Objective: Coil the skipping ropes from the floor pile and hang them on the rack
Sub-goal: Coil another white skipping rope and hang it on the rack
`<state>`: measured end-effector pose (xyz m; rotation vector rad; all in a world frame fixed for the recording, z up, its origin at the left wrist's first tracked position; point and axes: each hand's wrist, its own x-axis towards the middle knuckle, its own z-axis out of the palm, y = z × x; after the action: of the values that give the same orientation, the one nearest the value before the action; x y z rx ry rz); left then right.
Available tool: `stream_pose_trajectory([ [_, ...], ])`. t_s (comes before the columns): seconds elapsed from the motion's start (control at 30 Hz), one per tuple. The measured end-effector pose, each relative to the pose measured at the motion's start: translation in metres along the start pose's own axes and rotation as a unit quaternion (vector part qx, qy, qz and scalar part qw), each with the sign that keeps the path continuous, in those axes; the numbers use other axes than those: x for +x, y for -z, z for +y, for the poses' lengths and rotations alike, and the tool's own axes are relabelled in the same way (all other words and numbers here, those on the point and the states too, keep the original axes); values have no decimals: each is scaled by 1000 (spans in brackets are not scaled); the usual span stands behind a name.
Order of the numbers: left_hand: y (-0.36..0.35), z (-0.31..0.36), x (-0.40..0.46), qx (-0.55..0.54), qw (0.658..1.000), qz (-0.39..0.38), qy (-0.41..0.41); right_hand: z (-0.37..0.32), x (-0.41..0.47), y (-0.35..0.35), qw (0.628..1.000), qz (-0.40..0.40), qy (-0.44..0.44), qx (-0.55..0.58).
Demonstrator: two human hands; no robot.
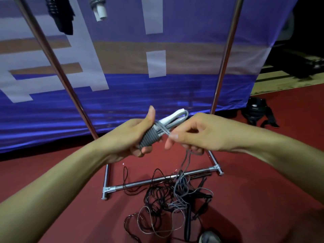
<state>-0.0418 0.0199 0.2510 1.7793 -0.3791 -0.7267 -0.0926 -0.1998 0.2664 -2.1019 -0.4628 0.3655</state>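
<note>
While the rack (158, 180) stands on the red floor (61, 199), a grey-and-white pair of handles (158, 128) is gripped in the left hand (133, 137), fingers curled round the ribbed grey grips, thumb raised. A grey cord (186, 162) is pinched at the handles by the right hand (194, 134), thumb and forefinger closed on it, and trails down to the rope pile (168, 204) tangled just in front of the rack's base bar. Coiled ropes (98, 6) are hung at the rack's top. A black bag (257, 111) lies right of the rack.
</note>
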Motion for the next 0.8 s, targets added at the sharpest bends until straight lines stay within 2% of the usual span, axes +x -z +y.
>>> stream_pose_trajectory([
  [0.13,-9,6,3,-34,998,53,-8,16,6,-9,995,-46,-65,54],
  [0.23,-7,7,4,-73,996,42,-11,28,6,-2,987,-104,-93,84],
  [0.37,-6,7,1,-99,995,-29,-9,49,7,5,986,-153,-58,34],
  [0.5,4,4,-2,-117,977,-178,7,64,10,14,990,-129,-61,-14],
  [0.57,8,2,-3,-77,961,-263,34,60,12,23,993,-105,-51,-34],
  [0.63,11,-1,-4,18,948,-309,70,54,14,31,989,-112,-27,-90],
  [0.73,6,-5,-7,179,922,-327,105,46,13,38,981,-165,-43,-95],
  [0.8,-2,-6,-7,225,920,-307,97,40,13,38,984,-158,-57,-54],
])
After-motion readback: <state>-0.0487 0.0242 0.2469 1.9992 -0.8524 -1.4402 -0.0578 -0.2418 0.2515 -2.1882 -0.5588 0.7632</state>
